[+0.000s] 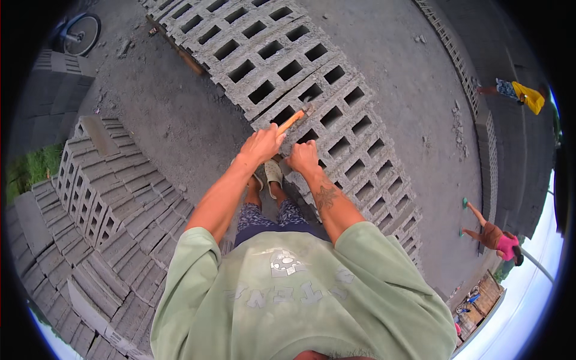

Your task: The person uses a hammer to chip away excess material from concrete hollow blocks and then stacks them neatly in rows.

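Ground: grey and dusty (pixel 384 54), with loose rubble along both sides.
Block row: hollow grey blocks (pixel 321 127) set side by side, holes upward, the row running from upper left to lower right; its near edge faces the person's feet.
Left-hand stack: more grey blocks (pixel 126 198), piled in steps, well apart from the row's near edge.
Shirt: pale green (pixel 300 324), with a line of light lettering across the chest and a mushroom-like print above it.
Far wall: stacked blocks (pixel 489 156) beyond the row's far edge.
Other people: one in a yellow top (pixel 528 98) and one in a pink top (pixel 508 247), both well beyond the row's far edge.
Wheel: part of a bicycle (pixel 81 35), past the row's upper-left end.
In the way: the right forearm (pixel 330 198) crosses the near edge and hides some blocks.
Left hand: by the near edge (pixel 262 144), fingers clamped together around an orange handle.
Right hand: at the near edge (pixel 303 157), fingers curled; whether they grip a block, I cannot tell.
Clogs: pale (pixel 273 172), on the ground just beside the near edge.
Orange-handled tool: over the row (pixel 291 122), near that edge, its small greyish head at the holes; the head's exact kind is unclear.
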`<action>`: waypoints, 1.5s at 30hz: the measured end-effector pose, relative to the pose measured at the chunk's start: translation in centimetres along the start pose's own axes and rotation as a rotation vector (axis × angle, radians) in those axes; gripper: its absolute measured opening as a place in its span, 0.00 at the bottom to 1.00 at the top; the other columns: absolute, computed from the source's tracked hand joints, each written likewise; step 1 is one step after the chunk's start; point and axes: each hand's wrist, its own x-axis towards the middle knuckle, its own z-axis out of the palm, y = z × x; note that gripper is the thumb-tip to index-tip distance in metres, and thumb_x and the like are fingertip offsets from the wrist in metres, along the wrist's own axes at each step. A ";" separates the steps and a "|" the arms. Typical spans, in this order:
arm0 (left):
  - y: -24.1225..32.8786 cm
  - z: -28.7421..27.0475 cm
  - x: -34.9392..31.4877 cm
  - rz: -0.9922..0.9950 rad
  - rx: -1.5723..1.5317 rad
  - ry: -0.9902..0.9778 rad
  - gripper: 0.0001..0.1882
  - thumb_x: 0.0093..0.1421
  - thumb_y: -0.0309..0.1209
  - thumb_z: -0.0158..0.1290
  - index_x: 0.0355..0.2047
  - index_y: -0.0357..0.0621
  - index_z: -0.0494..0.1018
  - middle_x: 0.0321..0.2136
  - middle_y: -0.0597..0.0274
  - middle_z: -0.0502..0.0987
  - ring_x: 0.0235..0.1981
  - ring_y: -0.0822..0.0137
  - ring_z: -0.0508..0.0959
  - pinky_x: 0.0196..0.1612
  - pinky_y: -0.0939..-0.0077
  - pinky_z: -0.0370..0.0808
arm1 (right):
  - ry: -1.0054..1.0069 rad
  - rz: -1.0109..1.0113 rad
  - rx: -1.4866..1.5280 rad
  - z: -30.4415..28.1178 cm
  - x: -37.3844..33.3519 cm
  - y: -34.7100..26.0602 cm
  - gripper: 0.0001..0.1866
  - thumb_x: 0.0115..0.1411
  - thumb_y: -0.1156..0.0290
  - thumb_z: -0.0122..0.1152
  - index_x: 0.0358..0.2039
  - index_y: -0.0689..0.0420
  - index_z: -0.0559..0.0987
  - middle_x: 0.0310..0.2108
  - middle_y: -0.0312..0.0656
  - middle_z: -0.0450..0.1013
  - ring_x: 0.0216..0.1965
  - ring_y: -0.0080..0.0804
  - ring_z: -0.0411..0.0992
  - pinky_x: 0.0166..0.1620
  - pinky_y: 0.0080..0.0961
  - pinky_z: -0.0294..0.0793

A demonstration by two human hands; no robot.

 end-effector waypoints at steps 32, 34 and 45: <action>-11.4 17.6 -12.8 -1.012 -0.771 0.177 0.18 0.53 0.31 0.53 0.41 0.33 0.66 0.34 0.34 0.74 0.41 0.40 0.74 0.43 0.51 0.71 | -0.119 0.035 -0.088 -2.8 -0.1 -1.6 0.30 0.40 0.50 0.68 0.13 0.69 0.70 0.15 0.57 0.69 0.21 0.51 0.70 0.31 0.39 0.69; -11.1 18.2 -14.3 -0.960 -0.794 0.191 0.16 0.53 0.30 0.52 0.40 0.33 0.66 0.34 0.35 0.75 0.40 0.40 0.74 0.42 0.52 0.72 | -0.099 0.068 -0.061 -3.3 -0.5 -0.6 0.31 0.40 0.51 0.69 0.11 0.68 0.67 0.13 0.54 0.67 0.18 0.48 0.68 0.28 0.37 0.68; -9.5 17.1 -11.9 -1.056 -0.903 0.404 0.14 0.54 0.30 0.50 0.39 0.35 0.65 0.31 0.34 0.75 0.37 0.38 0.74 0.39 0.49 0.71 | -0.142 0.128 -0.057 -4.6 -0.9 -1.5 0.31 0.39 0.52 0.70 0.13 0.70 0.66 0.15 0.53 0.67 0.18 0.42 0.66 0.28 0.36 0.66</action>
